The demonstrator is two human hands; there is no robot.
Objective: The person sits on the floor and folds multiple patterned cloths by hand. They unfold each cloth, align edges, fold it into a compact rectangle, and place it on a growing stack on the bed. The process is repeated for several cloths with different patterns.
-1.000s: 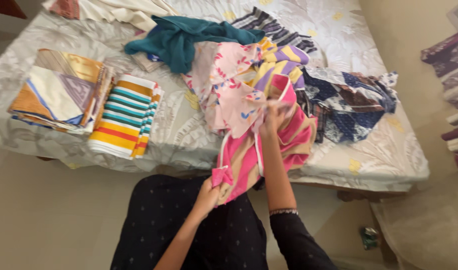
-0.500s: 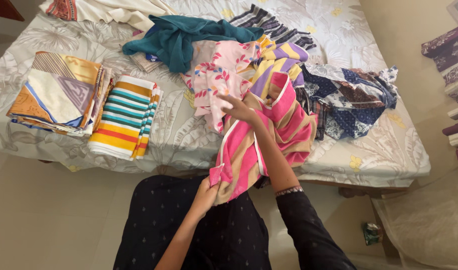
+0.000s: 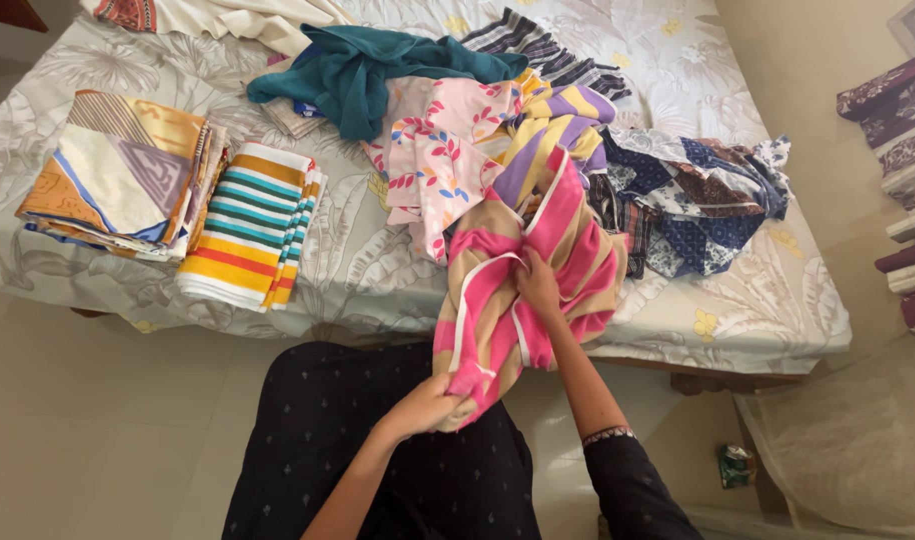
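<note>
A pink and tan striped cloth with white trim [image 3: 497, 290] hangs off the near edge of the bed [image 3: 757, 300]. My left hand [image 3: 427, 405] grips its lower corner, close to my body. My right hand [image 3: 539, 285] is closed on a fold in the cloth's middle, just over the bed edge. The cloth's upper end still lies in a heap of loose clothes: a pink floral piece [image 3: 437, 150], a purple and yellow striped piece [image 3: 552, 125] and a teal garment [image 3: 362, 65].
Two folded stacks sit on the left of the bed: an orange patterned one [image 3: 112, 175] and a teal, white and yellow striped one [image 3: 252, 225]. A blue and brown patterned cloth [image 3: 702, 195] lies right of the heap. Folded textiles [image 3: 902, 110] stand at the right wall.
My right hand came down from the heap and closed on the middle of the striped cloth. My left hand shifted slightly lower with the corner. The cloth has bunched between them.
</note>
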